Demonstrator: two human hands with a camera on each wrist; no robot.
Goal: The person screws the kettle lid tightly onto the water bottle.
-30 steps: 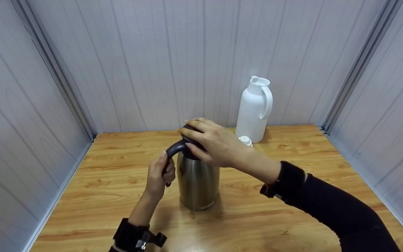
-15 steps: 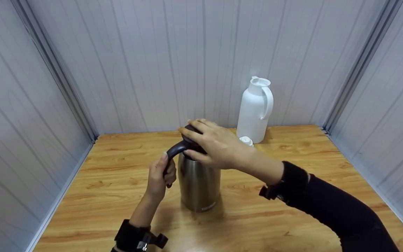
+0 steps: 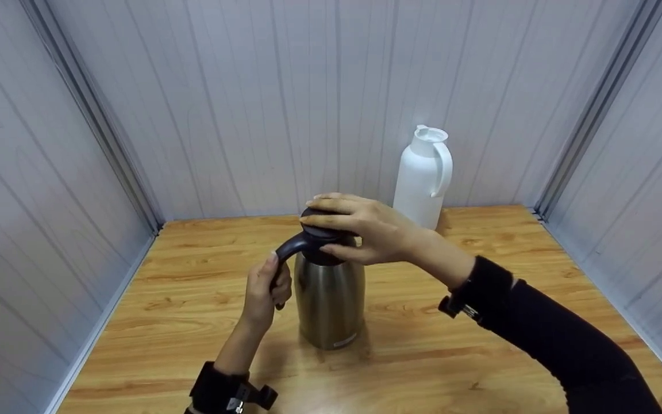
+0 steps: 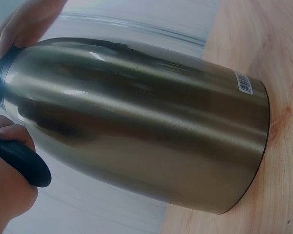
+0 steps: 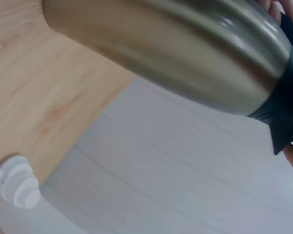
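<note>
A steel thermos jug (image 3: 328,305) with a dark lid (image 3: 315,224) and a dark handle (image 3: 291,250) stands upright on the wooden table (image 3: 480,356). My left hand (image 3: 265,293) grips the handle low down. My right hand (image 3: 360,230) lies over the lid, fingers curled round its rim. In the left wrist view the steel jug (image 4: 136,122) fills the frame, and my left hand (image 4: 7,180) wraps the dark handle (image 4: 22,163). The right wrist view shows the steel jug (image 5: 171,48) and its dark collar (image 5: 283,107).
A white plastic jug (image 3: 423,175) with its mouth uncovered stands at the back near the wall. Its white stopper (image 5: 14,183) lies on the table beside it. Grey panel walls (image 3: 49,172) close in the table on the left, back and right.
My right hand has turned on the lid and shifted a little to the right. The left hand keeps its hold on the handle. The jug has stayed in place.
</note>
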